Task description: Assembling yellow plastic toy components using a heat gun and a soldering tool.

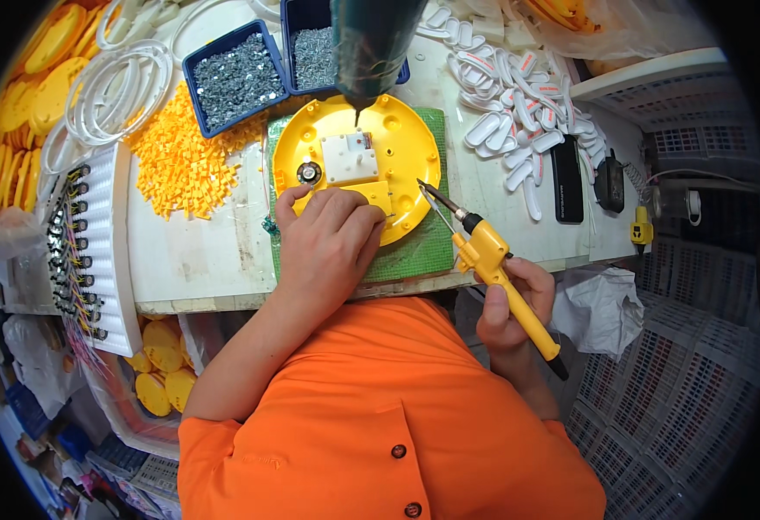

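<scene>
A round yellow plastic housing (292, 139) lies on a green mat (436, 251) at the table's front. Inside it sit a white gearbox-like block (345, 159), a small round metal part (309, 172) and a yellow raised block (378, 192). My left hand (328, 230) is bent over the housing's near left side and steadies it; its fingertips are partly hidden. My right hand (519, 303) is closed around a yellow soldering gun (493, 251), whose thin tip points at the housing's right side. Above the housing hangs a dark power screwdriver (370, 52), its bit close to the white block.
Two blue bins (237, 76) of small metal parts stand behind. To their left lies a heap of small yellow pieces (185, 160), beside a white foam rack (107, 251) with wired parts. White plastic handles (519, 113) and a black flat box (566, 180) lie right.
</scene>
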`<state>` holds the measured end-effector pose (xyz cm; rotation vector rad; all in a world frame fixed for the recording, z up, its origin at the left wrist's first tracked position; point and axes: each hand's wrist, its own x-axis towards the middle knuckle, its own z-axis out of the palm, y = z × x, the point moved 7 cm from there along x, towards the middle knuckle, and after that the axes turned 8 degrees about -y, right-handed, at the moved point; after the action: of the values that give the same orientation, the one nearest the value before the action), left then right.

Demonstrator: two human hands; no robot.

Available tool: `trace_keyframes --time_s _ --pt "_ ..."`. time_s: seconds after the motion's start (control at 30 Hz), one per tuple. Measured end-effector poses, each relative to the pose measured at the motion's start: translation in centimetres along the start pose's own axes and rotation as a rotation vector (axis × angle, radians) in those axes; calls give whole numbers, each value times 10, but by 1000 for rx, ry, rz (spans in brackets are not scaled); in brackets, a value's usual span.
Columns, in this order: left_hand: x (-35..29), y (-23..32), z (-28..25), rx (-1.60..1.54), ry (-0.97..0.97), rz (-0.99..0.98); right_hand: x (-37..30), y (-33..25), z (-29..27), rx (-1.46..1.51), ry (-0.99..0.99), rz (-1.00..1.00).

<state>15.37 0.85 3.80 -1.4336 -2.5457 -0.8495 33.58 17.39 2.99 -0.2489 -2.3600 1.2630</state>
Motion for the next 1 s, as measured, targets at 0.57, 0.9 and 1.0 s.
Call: trace_keyframes --time_s 0.57,0.9,1.0 --pt "-44 -99 -35 -340 128 -536 104 15 56 -329 27 -90" --pt "-76 -157 -61 -1103 621 -823 83 12 64 -356 -2 -143" --pt "-61 -147 -72 -1220 554 -718 68 4 59 -350 -32 -151"
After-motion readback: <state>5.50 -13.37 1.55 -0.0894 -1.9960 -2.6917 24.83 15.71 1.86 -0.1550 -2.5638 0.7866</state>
